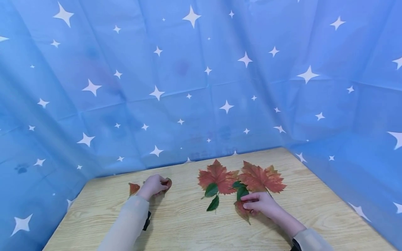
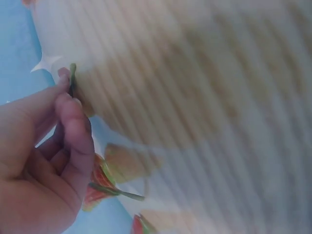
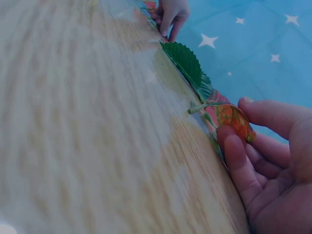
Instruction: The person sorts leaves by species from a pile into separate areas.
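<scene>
On the left side of the table, my left hand pinches a small reddish leaf between thumb and fingers. Its green stem pokes up past the fingertips in the left wrist view. Another small red-orange leaf lies to the left of that hand. My right hand holds the edge of a red-orange leaf by thumb and fingers, close over the table. Just beyond it are green leaves, overlapping a large red maple leaf.
A second large red maple leaf lies left of the first, with a pair of green leaves at its lower edge. The wood-grain table ends at a blue curtain with white stars, behind and at both sides.
</scene>
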`<state>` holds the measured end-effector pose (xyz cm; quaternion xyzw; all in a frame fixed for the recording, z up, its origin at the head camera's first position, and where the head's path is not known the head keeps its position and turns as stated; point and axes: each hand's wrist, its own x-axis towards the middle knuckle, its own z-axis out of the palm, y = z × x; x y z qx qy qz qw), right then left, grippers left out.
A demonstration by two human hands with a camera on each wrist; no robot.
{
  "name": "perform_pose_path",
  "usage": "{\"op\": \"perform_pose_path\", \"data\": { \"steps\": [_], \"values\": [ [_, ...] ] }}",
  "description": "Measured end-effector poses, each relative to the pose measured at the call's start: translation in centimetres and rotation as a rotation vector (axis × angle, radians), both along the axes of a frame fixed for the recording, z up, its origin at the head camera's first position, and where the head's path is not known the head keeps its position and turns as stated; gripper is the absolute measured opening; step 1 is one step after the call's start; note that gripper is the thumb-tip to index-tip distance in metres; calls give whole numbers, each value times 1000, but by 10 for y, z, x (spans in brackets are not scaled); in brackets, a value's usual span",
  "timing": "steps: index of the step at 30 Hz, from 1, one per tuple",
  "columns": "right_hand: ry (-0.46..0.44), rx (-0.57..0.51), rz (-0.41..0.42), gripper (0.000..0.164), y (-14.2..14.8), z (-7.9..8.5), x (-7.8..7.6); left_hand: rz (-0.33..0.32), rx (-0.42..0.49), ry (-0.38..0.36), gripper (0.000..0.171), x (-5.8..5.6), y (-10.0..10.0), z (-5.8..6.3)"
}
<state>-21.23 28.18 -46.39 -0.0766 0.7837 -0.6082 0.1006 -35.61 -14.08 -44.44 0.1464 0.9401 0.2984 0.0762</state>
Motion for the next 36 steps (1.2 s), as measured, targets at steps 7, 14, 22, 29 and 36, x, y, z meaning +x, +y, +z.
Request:
{"op": "perform_pose_path", "data": {
  "steps": [7,14,22,29,36],
  "values": [
    [9,14,0,47,-1,1,1,36,262,-270,52,10,-12,-3],
    [3,22,2,46,1,2,3,6,401,-416,74,-13,-29,-43],
    [6,-2,1,43,-2,2,1,-11,437,-427,71,-14,-37,-48],
    [-51,-67,-13,43,-5,10,-2,13,427,-406,73,-15,-37,-46],
    [30,13,-61,43,-26,37,-18,20,412,-385,78,-9,-34,-44]
  ]
}}
